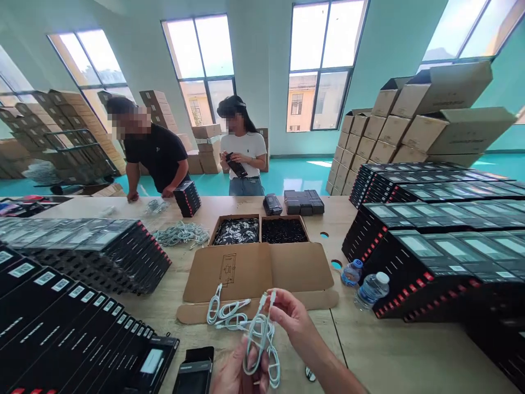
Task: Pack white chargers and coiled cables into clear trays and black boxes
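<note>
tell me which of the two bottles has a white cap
The right bottle, nearer the camera; the left bottle has a blue cap.

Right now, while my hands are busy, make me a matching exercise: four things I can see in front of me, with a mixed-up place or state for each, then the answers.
Things:
1. Left hand
2. Blue-capped bottle
3. Right hand
4. Cardboard flap

Places or states:
A. Fingers at a connector end of the white cable
B. Printed with a line drawing
C. Around the cable's lower loop
D. Beside the white-capped bottle

Pairs: 1-C, 2-D, 3-A, 4-B.
</note>
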`<action>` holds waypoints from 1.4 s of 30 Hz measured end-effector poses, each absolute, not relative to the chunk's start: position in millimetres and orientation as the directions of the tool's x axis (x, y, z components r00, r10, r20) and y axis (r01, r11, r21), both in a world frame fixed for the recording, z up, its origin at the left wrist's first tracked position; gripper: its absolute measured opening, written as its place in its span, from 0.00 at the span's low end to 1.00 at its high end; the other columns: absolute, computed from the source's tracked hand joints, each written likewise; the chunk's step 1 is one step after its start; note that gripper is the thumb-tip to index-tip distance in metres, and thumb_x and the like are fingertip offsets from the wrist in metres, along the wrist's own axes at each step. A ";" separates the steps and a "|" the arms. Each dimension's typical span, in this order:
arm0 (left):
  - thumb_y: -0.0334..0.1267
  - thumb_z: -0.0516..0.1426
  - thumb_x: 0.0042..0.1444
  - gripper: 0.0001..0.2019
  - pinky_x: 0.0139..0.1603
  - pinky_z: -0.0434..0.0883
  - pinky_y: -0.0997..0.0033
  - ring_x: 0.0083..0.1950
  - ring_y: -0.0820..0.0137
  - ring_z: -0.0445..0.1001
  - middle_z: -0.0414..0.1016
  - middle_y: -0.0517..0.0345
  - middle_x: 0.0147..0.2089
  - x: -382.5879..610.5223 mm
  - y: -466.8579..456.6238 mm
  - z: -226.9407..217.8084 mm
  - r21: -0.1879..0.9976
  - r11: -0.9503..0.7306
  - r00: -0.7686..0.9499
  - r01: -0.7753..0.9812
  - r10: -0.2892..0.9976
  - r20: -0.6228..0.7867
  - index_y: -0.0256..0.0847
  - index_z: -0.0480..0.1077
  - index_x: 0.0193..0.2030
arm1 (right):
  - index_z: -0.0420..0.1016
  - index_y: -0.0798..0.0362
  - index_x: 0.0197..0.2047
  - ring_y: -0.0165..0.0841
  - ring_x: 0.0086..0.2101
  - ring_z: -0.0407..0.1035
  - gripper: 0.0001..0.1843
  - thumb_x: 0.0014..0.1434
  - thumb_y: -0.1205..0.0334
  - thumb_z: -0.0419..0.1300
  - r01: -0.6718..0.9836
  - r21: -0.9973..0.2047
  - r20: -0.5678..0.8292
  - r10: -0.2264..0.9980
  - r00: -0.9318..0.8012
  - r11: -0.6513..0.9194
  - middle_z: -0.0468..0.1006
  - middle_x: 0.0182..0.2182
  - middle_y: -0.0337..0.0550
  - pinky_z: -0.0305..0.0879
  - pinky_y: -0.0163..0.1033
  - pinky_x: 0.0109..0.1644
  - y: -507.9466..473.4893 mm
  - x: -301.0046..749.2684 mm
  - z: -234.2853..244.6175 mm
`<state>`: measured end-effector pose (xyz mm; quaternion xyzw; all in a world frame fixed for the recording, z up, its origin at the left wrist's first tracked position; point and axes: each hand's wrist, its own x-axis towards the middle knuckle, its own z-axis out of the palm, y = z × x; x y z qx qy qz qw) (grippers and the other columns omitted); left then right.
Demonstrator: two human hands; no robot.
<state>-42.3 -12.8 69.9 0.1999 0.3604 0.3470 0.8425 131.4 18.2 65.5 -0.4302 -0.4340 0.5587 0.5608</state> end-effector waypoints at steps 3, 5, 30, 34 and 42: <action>0.60 0.68 0.47 0.27 0.17 0.47 0.79 0.20 0.78 0.65 0.73 0.60 0.27 -39.6 -7.9 80.4 0.598 0.678 0.480 -0.428 0.731 -0.485 0.39 0.63 0.23 | 0.71 0.46 0.62 0.43 0.53 0.71 0.27 0.62 0.49 0.64 0.050 -0.977 0.211 0.971 0.116 0.206 0.76 0.57 0.51 0.70 0.47 0.54 22.2 148.7 86.3; 0.60 0.69 0.45 0.28 0.17 0.43 0.79 0.18 0.80 0.62 0.71 0.62 0.25 -38.2 -5.2 84.4 0.628 0.671 0.476 -0.394 0.734 -0.485 0.39 0.62 0.23 | 0.72 0.45 0.62 0.44 0.60 0.65 0.22 0.65 0.56 0.61 0.344 -0.852 0.414 0.910 -0.022 0.395 0.73 0.61 0.49 0.65 0.50 0.60 24.5 157.7 100.8; 0.57 0.74 0.34 0.27 0.20 0.52 0.78 0.24 0.77 0.59 0.66 0.65 0.26 -23.9 5.9 82.7 0.622 0.735 0.389 -0.270 0.674 -0.628 0.41 0.68 0.28 | 0.75 0.52 0.31 0.34 0.38 0.62 0.11 0.64 0.73 0.60 0.829 -0.169 0.495 0.773 -0.396 0.533 0.73 0.38 0.42 0.55 0.42 0.42 31.7 159.7 117.0; 0.63 0.71 0.37 0.27 0.31 0.67 0.74 0.31 0.73 0.65 0.70 0.63 0.29 -27.5 9.9 76.3 0.777 0.552 0.217 -0.304 0.834 -0.507 0.42 0.70 0.30 | 0.80 0.49 0.37 0.35 0.41 0.67 0.09 0.65 0.68 0.59 0.663 -0.606 0.507 0.856 -0.104 0.440 0.73 0.43 0.45 0.63 0.42 0.45 28.3 153.7 104.0; 0.67 0.58 0.53 0.25 0.35 0.67 0.67 0.32 0.67 0.67 0.70 0.60 0.29 -26.1 9.5 71.8 0.967 0.053 0.132 0.248 0.987 -0.088 0.44 0.70 0.31 | 0.70 0.53 0.52 0.31 0.27 0.72 0.37 0.43 0.44 0.75 -0.486 -0.855 -0.285 0.946 0.151 -0.180 0.78 0.35 0.40 0.56 0.31 0.22 23.8 128.5 75.0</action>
